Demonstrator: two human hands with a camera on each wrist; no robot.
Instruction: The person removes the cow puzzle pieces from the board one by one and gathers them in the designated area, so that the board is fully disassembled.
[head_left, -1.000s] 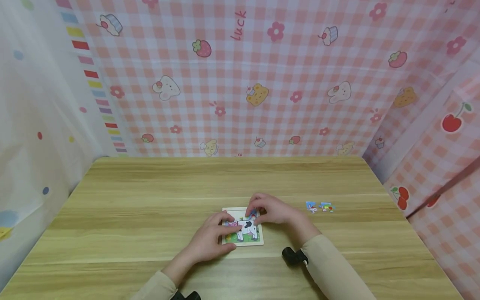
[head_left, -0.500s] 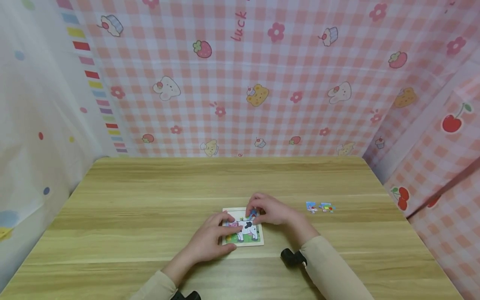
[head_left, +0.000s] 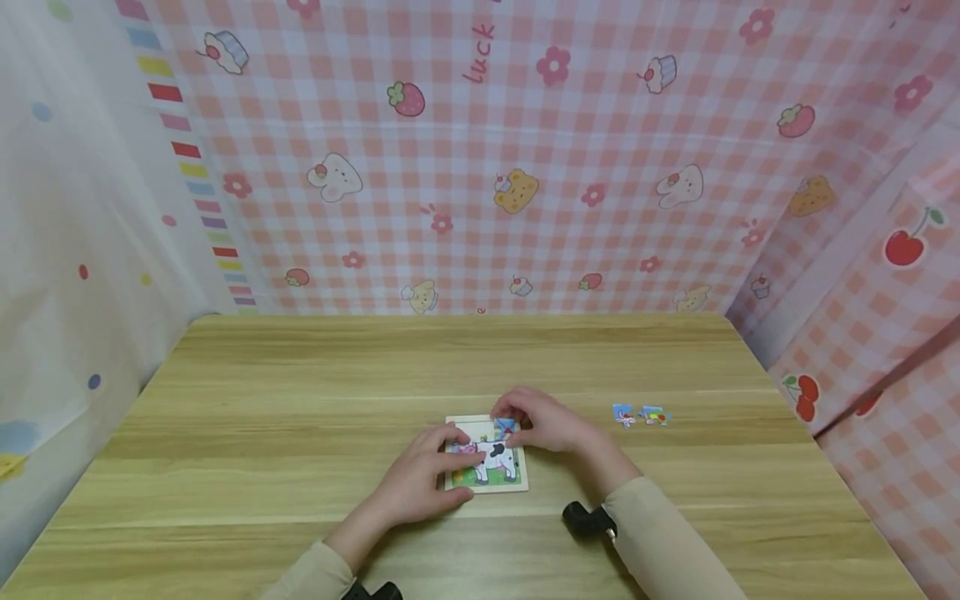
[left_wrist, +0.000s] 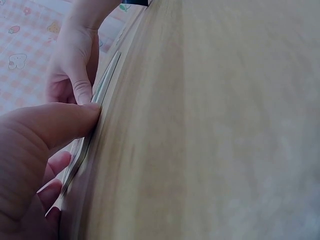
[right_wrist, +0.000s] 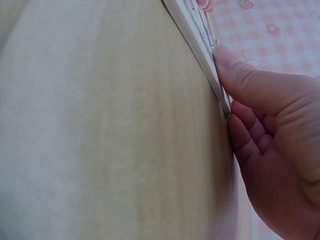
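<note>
Head view shows the right hand (head_left: 543, 421) with its fingers (head_left: 508, 411) curled down over the far right corner of the puzzle board (head_left: 486, 456), pinching a small blue puzzle piece (head_left: 505, 427) that sits at that corner; compared with the pictures from a moment ago the hand has barely shifted and the piece lies a little lower, which I take to mean it is being settled into its slot rather than carried. From the right wrist, the thumb (right_wrist: 250, 80) presses against the board's edge while the other fingers fold beneath it. The left hand (head_left: 420, 479) lies on the board's left side, fingers (head_left: 450, 435) loosely bent over the rim and thumb at the near edge, holding the board steady; it has not moved since the earlier pictures. From the left wrist its thumb (left_wrist: 55, 125) touches the thin edge of the board. The board lies flat near the middle of the worktop (head_left: 300, 400), showing a black-and-white cow on green grass. Two loose pieces (head_left: 639, 414) lie side by side on the worktop, well to the right of the board, untouched. Pink checked cloth (head_left: 480, 167) hangs behind.
</note>
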